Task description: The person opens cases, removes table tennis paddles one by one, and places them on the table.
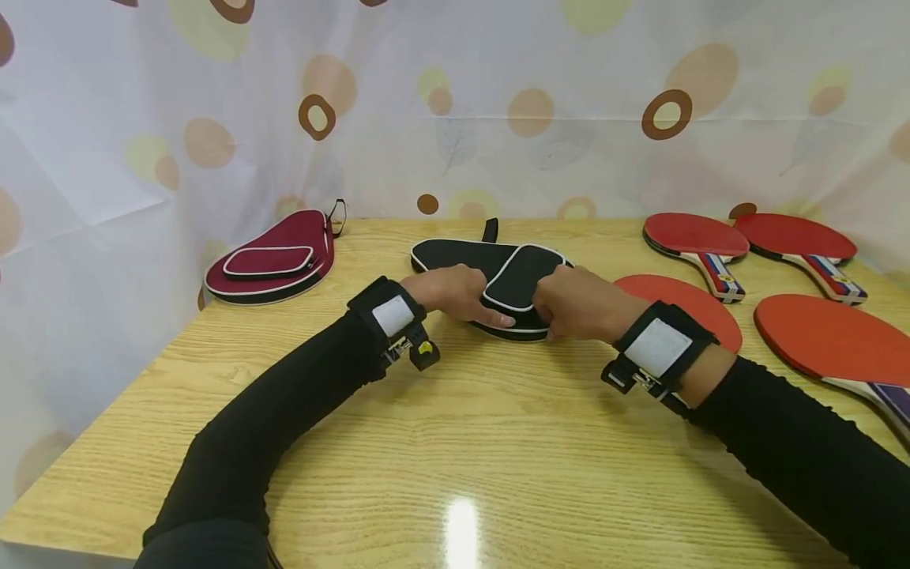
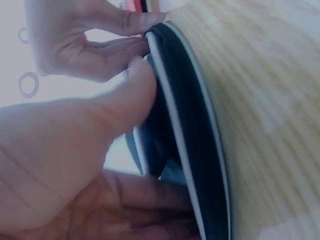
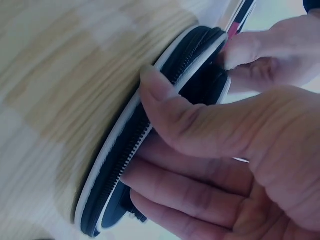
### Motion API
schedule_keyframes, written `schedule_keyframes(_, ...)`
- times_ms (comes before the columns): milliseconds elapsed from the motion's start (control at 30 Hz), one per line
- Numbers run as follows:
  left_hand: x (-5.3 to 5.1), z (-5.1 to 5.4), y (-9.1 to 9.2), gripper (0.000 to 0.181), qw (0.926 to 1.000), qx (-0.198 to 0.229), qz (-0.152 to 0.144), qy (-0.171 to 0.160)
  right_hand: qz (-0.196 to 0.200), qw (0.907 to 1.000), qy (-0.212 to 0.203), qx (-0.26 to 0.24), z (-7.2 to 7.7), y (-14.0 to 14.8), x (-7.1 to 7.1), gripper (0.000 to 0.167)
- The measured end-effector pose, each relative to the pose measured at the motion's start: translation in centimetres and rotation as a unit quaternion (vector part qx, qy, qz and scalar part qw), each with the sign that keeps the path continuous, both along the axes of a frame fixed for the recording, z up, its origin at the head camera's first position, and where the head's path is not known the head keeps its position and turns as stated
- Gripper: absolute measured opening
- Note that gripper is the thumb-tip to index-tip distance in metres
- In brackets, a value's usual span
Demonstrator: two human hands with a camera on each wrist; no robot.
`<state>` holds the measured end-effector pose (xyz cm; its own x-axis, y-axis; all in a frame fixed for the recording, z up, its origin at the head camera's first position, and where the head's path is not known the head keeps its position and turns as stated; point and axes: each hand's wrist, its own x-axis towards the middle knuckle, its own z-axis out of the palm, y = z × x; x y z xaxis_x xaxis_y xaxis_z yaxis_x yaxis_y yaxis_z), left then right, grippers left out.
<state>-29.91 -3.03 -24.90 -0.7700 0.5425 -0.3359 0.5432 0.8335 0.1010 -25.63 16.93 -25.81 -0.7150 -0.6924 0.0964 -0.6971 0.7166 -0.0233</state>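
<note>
A black table tennis paddle case (image 1: 460, 251) with white piping lies at the middle of the table, with a small front pocket (image 1: 528, 276) on its top. My left hand (image 1: 455, 292) holds the case's left front part, its thumb along the near edge. At the right front edge, my right hand (image 1: 574, 304) grips the rim with curled fingers. In the right wrist view, the thumb lies on the side band beside the zipper (image 3: 131, 152), with fingers on the pocket side. The left wrist view has the zippered rim (image 2: 192, 115) close to the left thumb and fingers.
A dark red paddle case (image 1: 284, 237) lies at the back left. On the right are several red paddles, among them one at the back (image 1: 693, 235) and one partly behind the right wrist (image 1: 682, 304). A patterned curtain (image 1: 483, 158) hangs behind the wooden table (image 1: 398, 466).
</note>
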Motion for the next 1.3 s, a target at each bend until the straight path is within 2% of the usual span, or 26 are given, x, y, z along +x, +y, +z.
schedule_keyframes(167,0.2,-0.3,0.2,0.051,0.999,0.029,0.024,0.023,-0.012,0.9998,-0.005,0.013,0.2,-0.9,0.3,0.033)
schedule_keyframes(433,0.0,-0.7,0.3,0.048,0.9986,0.023,0.021,0.041,-0.027,0.9994,-0.02,-0.004,0.0,-1.9,0.7,0.035)
schedule_keyframes(667,-0.7,-1.0,0.4,0.072,0.9985,0.003,0.01,0.053,-0.01,0.9996,-0.025,-0.011,0.0,-2.3,1.0,0.038)
schedule_keyframes(867,-1.1,-1.2,0.3,0.076,0.9982,0.003,0.003,0.06,0.013,0.9964,-0.083,-0.004,0.6,-0.7,0.4,0.015)
schedule_keyframes(1000,-1.1,-1.1,0.2,0.077,0.9981,0.001,-0.005,0.061,-0.005,0.9939,-0.109,0.016,1.0,0.8,-0.1,0.021)
schedule_keyframes(1133,-1.4,-1.3,0.0,0.079,0.998,-0.006,-0.007,0.062,-0.039,0.9942,-0.098,0.023,0.7,1.8,-0.5,0.028)
schedule_keyframes(1300,-1.8,-1.3,-0.3,0.077,0.9986,0.008,-0.011,0.052,-0.039,0.9949,-0.092,0.013,0.2,2.6,-1.1,0.029)
